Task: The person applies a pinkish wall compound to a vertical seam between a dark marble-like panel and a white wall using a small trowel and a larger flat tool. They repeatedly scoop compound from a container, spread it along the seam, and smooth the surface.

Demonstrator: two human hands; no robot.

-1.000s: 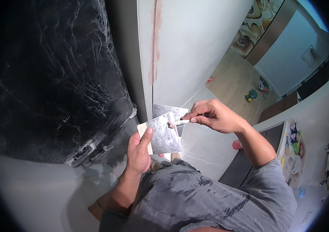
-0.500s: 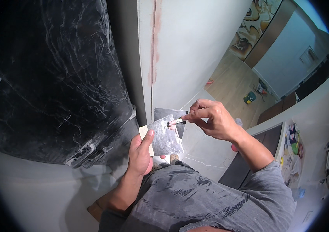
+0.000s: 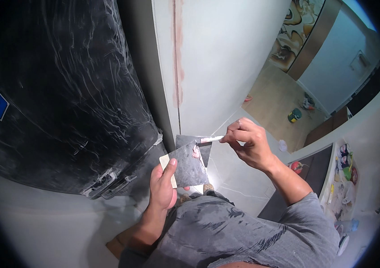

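Note:
My left hand [image 3: 161,183] grips the cream edge of a broad scraper [image 3: 186,169], thumb on top and its grey blade held flat. A dab of pale pink putty [image 3: 195,152] sits near the blade's far right corner. Between the closed fingertips of my right hand [image 3: 251,144] is a slim white stick-like tool [image 3: 213,139]; its exact kind is not clear. The tool's inner end, smeared with pink, is close to the blade's far corner. Ahead stands a white wall [image 3: 216,58] with a pinkish-brown vertical seam [image 3: 178,67].
To the left stands a large black door-like panel wrapped in dusty film [image 3: 78,89], with a handle [image 3: 103,182]. A dark square piece [image 3: 187,140] lies below the scraper. A green bucket [image 3: 294,115] rests on the floor beyond the wall; a cluttered shelf [image 3: 344,192] is at right.
The slim tool has moved from over the putty to the blade's far right corner and lies flatter. My right hand shifted slightly right. The whole view has tilted a little.

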